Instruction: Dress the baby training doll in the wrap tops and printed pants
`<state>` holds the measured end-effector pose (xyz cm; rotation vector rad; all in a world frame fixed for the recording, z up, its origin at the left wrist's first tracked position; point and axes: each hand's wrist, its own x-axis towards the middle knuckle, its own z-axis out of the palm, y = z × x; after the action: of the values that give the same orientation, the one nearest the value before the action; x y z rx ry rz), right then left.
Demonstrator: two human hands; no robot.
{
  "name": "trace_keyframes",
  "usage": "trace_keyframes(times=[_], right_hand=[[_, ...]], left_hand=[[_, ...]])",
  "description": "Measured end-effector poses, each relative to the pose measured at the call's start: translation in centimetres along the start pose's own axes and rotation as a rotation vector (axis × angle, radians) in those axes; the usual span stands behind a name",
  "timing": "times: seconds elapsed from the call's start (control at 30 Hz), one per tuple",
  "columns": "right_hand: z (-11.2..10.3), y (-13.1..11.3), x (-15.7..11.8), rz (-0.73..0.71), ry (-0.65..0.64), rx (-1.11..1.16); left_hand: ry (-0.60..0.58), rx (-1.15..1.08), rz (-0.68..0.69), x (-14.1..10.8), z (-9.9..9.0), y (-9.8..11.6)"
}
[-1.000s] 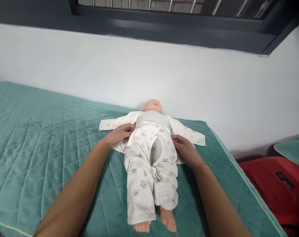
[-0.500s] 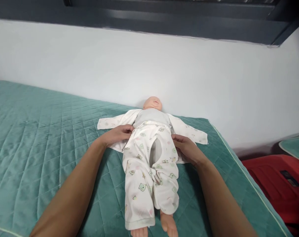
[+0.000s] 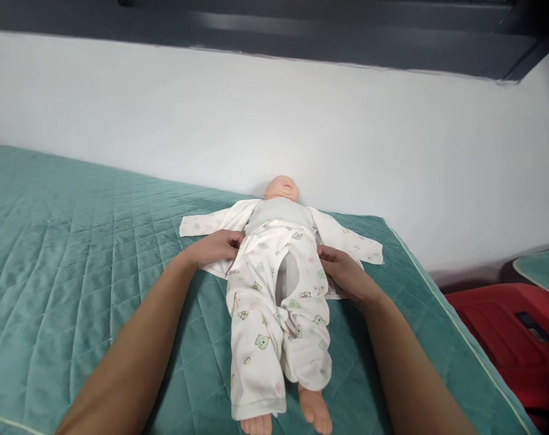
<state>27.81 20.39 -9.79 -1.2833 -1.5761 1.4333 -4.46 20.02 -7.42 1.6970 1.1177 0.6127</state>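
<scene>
A baby doll (image 3: 281,188) lies on its back with its head by the wall and its feet toward me. It wears patterned white pants (image 3: 259,302), open at the crotch, over a grey body. A white patterned jacket (image 3: 347,241) is spread open under it, sleeves out to both sides. My left hand (image 3: 217,246) pinches the side of the pants near the waist. On the other side, my right hand (image 3: 340,269) has its fingers closed at the hip, on the edge of the pants. Some fingertips of both hands are hidden by cloth.
A green quilted cover (image 3: 97,260) lies under the doll, its piped edge running down the right. Beyond that edge stands a red case (image 3: 501,326). The white wall (image 3: 211,121) rises behind, below a dark frame (image 3: 302,36).
Both hands stay at the sides of the pants with hardly any movement. The doll's foot on the right has shifted slightly to the right.
</scene>
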Motion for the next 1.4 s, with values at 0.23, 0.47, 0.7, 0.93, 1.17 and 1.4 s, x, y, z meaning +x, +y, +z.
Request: trace_keyframes(times=[0.23,0.47,0.7,0.93,1.17,1.4], right_hand=[[0.8,0.2,1.1,-0.024,0.310,-0.384],[1.7,-1.1,1.9,0.064,0.360,-0.800],[0.9,-3.4,3.5,0.004,0.161,-0.951],[0.7,-2.8,2.9,-0.066,0.134,-0.879],[0.2,-2.6,2.1,-0.123,0.140,-0.455],[1.0,-2.6,1.7,-0.115,0.195,-0.151]], left_hand=[[0.186,0.002,-0.065,0.5,0.6,-1.3],[0.524,0.399,-0.123,2.1,1.9,-1.3],[0.291,0.542,-0.171,3.6,1.0,0.8],[0.157,0.428,-0.146,3.8,0.5,1.1],[0.098,-0.043,-0.087,2.6,1.0,1.1],[0.202,-0.410,-0.055,2.6,2.5,1.3]])
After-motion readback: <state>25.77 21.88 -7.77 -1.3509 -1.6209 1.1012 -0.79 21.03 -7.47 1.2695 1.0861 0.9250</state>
